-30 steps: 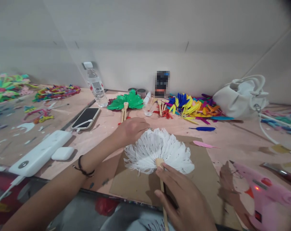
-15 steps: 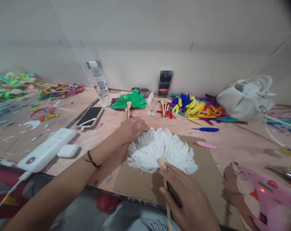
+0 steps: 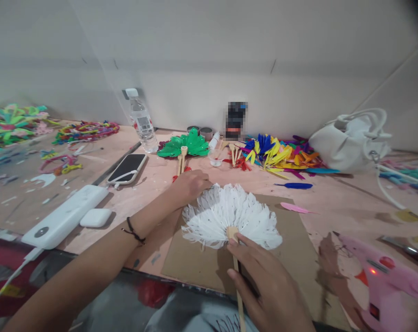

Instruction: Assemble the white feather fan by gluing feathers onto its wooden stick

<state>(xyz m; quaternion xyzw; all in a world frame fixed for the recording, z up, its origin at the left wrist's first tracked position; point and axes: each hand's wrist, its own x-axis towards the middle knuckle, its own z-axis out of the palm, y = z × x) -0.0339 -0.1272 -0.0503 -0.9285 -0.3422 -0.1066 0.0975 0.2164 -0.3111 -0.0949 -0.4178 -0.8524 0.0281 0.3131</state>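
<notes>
A white feather fan (image 3: 231,215) on a wooden stick (image 3: 239,295) lies on a brown cardboard sheet (image 3: 291,251). My right hand (image 3: 269,288) is closed around the stick, thumb pressing just under the fan's base. My left hand (image 3: 191,183) rests at the fan's upper left edge, fingers curled and touching the feathers; whether it grips anything is hidden.
A pink glue gun (image 3: 385,281) lies at lower right. A green feather fan (image 3: 186,145), loose coloured feathers (image 3: 281,157), a water bottle (image 3: 141,122), a phone (image 3: 127,168), a white power bank (image 3: 63,216), an earbud case (image 3: 95,217) and a white bag (image 3: 350,138) surround the work spot.
The view shifted slightly. My left hand slid a little along the fan's upper left edge; the right hand keeps its hold on the stick.
</notes>
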